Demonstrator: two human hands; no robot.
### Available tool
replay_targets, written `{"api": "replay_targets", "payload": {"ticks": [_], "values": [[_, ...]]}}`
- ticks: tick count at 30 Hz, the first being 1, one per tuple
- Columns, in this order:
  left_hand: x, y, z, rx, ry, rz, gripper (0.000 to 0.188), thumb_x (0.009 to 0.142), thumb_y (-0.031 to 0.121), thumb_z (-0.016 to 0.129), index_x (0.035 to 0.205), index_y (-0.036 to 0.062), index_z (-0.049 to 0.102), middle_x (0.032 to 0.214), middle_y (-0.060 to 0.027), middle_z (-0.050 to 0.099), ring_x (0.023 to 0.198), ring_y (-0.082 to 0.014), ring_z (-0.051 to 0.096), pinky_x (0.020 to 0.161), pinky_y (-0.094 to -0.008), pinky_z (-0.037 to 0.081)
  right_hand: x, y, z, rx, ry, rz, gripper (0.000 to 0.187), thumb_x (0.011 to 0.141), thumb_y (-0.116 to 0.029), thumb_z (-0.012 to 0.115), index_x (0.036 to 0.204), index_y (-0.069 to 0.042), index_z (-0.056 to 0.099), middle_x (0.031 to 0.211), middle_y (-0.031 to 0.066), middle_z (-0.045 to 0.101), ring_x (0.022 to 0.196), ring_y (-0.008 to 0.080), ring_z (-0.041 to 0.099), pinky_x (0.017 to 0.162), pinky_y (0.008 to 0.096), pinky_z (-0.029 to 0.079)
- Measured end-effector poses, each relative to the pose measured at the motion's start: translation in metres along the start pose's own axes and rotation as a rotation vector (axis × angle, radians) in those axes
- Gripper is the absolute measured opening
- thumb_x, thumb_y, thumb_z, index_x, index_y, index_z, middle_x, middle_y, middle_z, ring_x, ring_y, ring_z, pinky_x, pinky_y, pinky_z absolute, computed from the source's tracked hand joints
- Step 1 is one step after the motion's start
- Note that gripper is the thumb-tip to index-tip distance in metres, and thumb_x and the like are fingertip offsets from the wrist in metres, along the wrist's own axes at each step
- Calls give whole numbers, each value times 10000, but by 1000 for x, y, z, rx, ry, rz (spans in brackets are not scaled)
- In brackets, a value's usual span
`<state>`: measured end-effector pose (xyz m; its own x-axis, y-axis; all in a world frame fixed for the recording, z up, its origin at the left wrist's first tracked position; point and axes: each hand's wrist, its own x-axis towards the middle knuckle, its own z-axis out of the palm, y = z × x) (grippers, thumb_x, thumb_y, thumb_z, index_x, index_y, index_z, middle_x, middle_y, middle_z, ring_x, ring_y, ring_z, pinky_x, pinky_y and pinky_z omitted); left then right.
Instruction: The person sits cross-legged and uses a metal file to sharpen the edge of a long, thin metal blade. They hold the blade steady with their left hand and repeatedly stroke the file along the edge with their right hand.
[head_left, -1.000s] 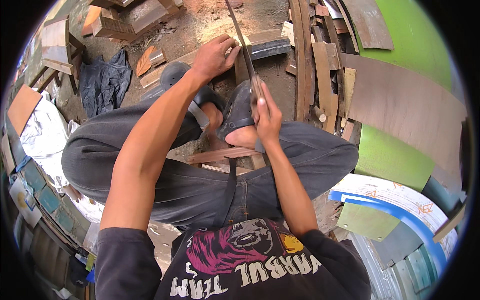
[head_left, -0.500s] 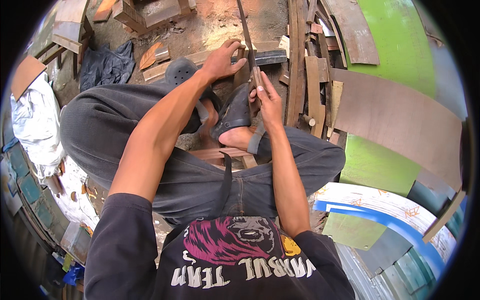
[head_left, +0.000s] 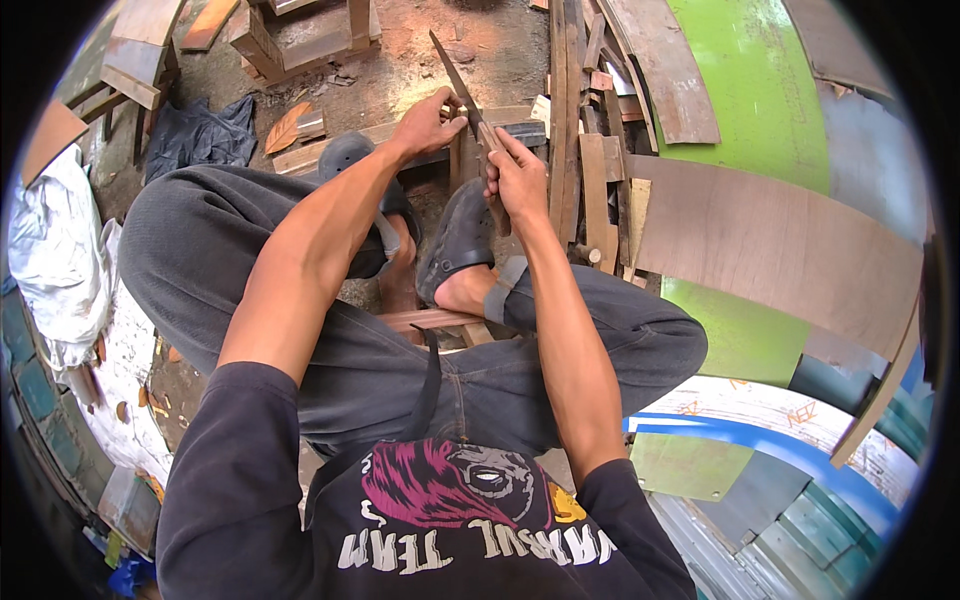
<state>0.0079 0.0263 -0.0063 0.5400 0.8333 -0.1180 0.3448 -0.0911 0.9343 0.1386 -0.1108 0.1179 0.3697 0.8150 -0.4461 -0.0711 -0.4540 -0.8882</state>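
Note:
In my right hand [head_left: 518, 180] is a wooden-handled blade [head_left: 462, 85], dark, long and tapering to a point. Its tip points forward and slightly left; whether the edge has teeth is too small to tell. My left hand [head_left: 425, 128] is closed about the top of a narrow wooden piece [head_left: 457, 155], which stands just left of the blade. The fingers partly hide that piece. My clog-covered right foot [head_left: 462, 235] is just below it. A curved board [head_left: 400, 130] lies across the ground behind my hands.
Long wooden strips and offcuts [head_left: 595, 170] are piled to the right. Beyond them lie a brown plywood panel [head_left: 770, 250] and a green sheet [head_left: 760, 90]. Wooden stools [head_left: 300, 45] stand at the back left, near a black cloth [head_left: 205, 135] and white fabric [head_left: 55, 260].
The blade has turned: its tip, out of sight past the top edge before, now shows and leans further left. My right hand has risen slightly, and the whole view has shifted a little.

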Motion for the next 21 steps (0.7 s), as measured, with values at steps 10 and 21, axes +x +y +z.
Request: {"api": "replay_targets", "payload": {"ticks": [10, 21], "values": [[0, -9, -10, 31, 47, -146, 379, 955, 350, 729, 1159, 32, 715, 1137, -162, 739, 1020, -272, 739, 854, -381, 570, 36, 39, 24, -234, 90, -57, 470, 947, -152, 613, 1390, 3, 613, 1103, 208, 715, 985, 273, 696, 860, 363, 526], [-14, 1, 0, 63, 184, -69, 389, 947, 342, 736, 1166, 21, 723, 1075, -169, 765, 959, -278, 762, 806, -362, 589, 16, 45, 35, -174, 182, -90, 465, 958, -190, 630, 1366, 32, 622, 1282, 256, 686, 1219, 322, 662, 1033, 358, 481]]}}
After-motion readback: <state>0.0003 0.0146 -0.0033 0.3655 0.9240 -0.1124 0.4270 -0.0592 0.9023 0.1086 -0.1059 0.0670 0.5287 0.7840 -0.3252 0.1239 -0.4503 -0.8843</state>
